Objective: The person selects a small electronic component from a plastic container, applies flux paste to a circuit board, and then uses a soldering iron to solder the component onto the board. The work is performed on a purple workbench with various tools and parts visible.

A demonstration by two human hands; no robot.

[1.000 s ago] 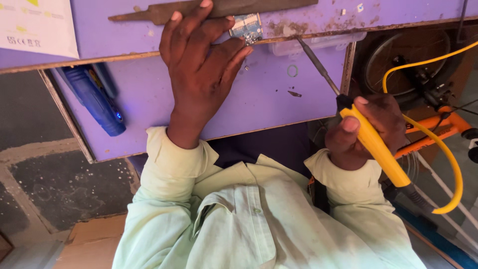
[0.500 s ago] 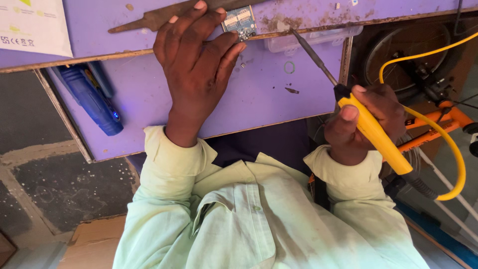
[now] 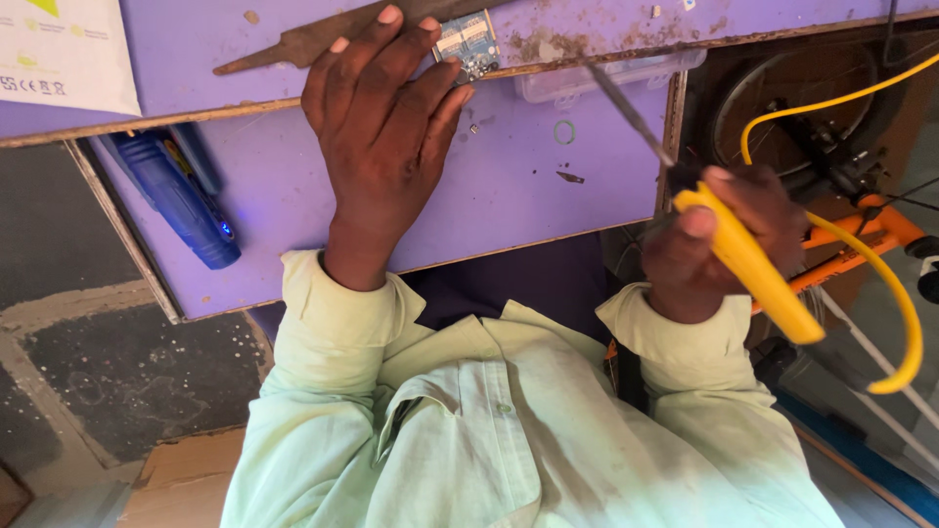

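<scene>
My left hand [image 3: 381, 137] lies flat on the purple table [image 3: 489, 196], fingers spread and loose, its grip clenched on nothing. My fingertips [image 3: 445, 73] press on the near edge of a small blue circuit board [image 3: 468, 41], which sits just beyond them; the palm hides whatever is under it, and I cannot tell how much of the board my fingers cover. Just past my fingertips on the other side lies a long rusty metal file [image 3: 323, 37], touching my middle fingers; its far end is cut off at the top of the view.

My right hand [image 3: 719, 240] has its grip wrapped tight around the yellow handle of a soldering iron [image 3: 748, 264]. The thin metal shaft [image 3: 631, 112] runs up and away from the grip toward a clear plastic box [image 3: 611, 76] at the table edge; the tip is blurred, so I cannot tell whether it touches anything. A yellow cord [image 3: 880, 244] loops out from the handle's back end, behind my grip.

Well to the left of my left hand, a blue tool [image 3: 181, 200] lies half tucked under the table's upper board. A white paper [image 3: 64, 54] is cut off at the corner. To the right of my right hand, dark and orange equipment [image 3: 861, 220] is too blurred to make out.
</scene>
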